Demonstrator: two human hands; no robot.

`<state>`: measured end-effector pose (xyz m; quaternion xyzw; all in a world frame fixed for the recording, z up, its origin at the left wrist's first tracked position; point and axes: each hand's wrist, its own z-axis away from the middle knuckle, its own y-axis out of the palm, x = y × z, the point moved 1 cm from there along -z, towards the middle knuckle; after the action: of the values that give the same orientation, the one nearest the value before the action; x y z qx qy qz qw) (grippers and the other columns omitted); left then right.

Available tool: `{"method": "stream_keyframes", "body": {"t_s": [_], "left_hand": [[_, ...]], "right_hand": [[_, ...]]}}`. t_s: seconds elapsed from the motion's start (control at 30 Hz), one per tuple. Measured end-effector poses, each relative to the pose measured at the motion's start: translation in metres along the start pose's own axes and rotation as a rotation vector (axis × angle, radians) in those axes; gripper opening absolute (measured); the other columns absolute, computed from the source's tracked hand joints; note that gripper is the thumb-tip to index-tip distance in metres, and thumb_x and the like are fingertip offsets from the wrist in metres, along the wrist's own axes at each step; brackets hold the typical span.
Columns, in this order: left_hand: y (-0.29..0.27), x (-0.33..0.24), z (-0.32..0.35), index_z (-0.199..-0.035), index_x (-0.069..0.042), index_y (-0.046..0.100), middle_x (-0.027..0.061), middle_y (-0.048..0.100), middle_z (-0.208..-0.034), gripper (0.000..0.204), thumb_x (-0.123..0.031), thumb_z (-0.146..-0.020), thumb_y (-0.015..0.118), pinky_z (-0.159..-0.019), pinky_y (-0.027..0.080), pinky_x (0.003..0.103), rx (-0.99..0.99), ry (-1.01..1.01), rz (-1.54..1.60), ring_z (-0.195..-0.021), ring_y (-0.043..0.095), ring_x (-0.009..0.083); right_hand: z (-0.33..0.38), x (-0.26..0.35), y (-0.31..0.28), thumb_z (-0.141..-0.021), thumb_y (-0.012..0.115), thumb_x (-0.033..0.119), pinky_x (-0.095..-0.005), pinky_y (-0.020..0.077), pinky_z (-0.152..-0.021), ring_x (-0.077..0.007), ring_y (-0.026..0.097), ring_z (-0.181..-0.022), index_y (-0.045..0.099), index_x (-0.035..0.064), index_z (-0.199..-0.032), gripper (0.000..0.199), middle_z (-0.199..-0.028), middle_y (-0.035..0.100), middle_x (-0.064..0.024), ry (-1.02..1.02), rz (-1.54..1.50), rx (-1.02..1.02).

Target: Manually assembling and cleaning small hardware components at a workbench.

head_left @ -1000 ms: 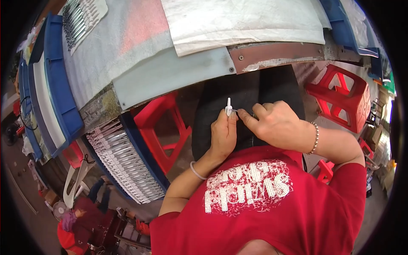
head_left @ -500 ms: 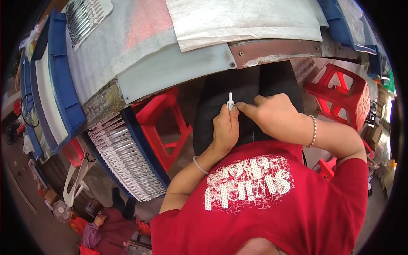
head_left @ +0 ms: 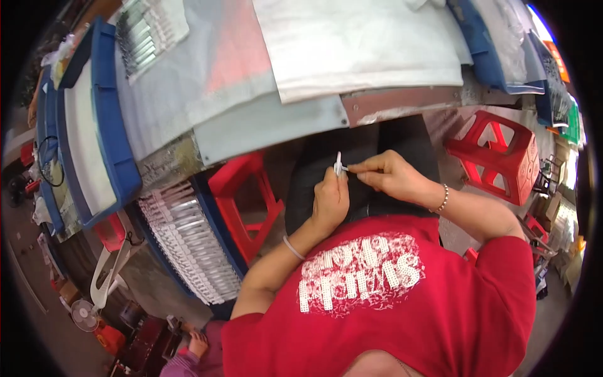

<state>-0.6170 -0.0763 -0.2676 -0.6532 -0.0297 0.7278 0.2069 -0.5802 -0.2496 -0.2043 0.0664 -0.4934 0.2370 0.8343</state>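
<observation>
blue tray (head_left: 217, 242): white sticks | L hand (head_left: 330, 201) + R hand (head_left: 389, 177): white piece (head_left: 338, 164)

Daylight was bright and even, shadows soft. Glare washed the white sheet (head_left: 364, 44) up top. Fisheye bent the edges hard; black vignette ringed the corners, centre stayed sharp.

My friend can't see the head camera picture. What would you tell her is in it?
A person in a red shirt holds a small white part upright in the left hand while the right hand pinches it, over dark trousers, beside a red stool.
</observation>
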Motion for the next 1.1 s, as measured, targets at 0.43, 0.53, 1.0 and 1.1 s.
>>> {"method": "stream_keyframes", "body": {"t_s": [0.43,0.53,1.0,1.1], "left_hand": [[-0.064,-0.036,0.007,-0.118,0.001,0.053,0.0026,0.053,-0.07,0.031,-0.022,-0.101,0.04,-0.042,0.04,0.022,0.421,-0.597,1.052,-0.051,0.052,0.0108],[-0.058,-0.045,0.001,-0.122,0.001,0.053,0.004,0.058,-0.076,0.033,-0.021,-0.102,0.041,-0.051,0.047,0.02,0.523,-0.571,1.088,-0.057,0.055,0.0095],[-0.058,-0.056,0.015,-0.097,0.0,0.063,0.0175,0.059,-0.081,0.018,-0.006,-0.081,0.067,-0.059,0.049,0.044,0.041,0.103,-0.483,-0.068,0.06,0.0356],[-0.056,-0.056,0.02,-0.095,0.0,0.062,0.0155,0.056,-0.078,0.017,-0.004,-0.079,0.068,-0.058,0.049,0.041,-0.004,0.136,-0.615,-0.067,0.06,0.0343]], "right_hand": [[-0.025,0.118,-0.144,-0.084,0.059,0.011,-0.0426,0.0517,-0.071,-0.038,0.061,-0.086,0.059,0.0091,-0.114,0.031,-0.104,0.059,-0.0138,-0.494,1.003,-0.878],[-0.096,0.112,-0.215,-0.092,0.056,0.022,-0.0392,0.048,-0.071,-0.0388,0.061,-0.087,0.057,0.0086,-0.121,0.032,-0.111,0.06,-0.0173,-0.723,1.142,-1.098],[-0.01,0.028,0.027,-0.072,0.066,0.003,-0.0388,0.0505,-0.066,-0.0309,0.061,-0.079,0.064,0.0027,-0.092,0.021,-0.087,0.059,-0.0144,-0.68,0.657,-0.224],[-0.014,0.024,0.017,-0.073,0.063,-0.001,-0.0388,0.0518,-0.063,-0.0315,0.062,-0.076,0.064,0.0022,-0.092,0.019,-0.087,0.059,-0.0153,-0.56,0.545,-0.365]]}}
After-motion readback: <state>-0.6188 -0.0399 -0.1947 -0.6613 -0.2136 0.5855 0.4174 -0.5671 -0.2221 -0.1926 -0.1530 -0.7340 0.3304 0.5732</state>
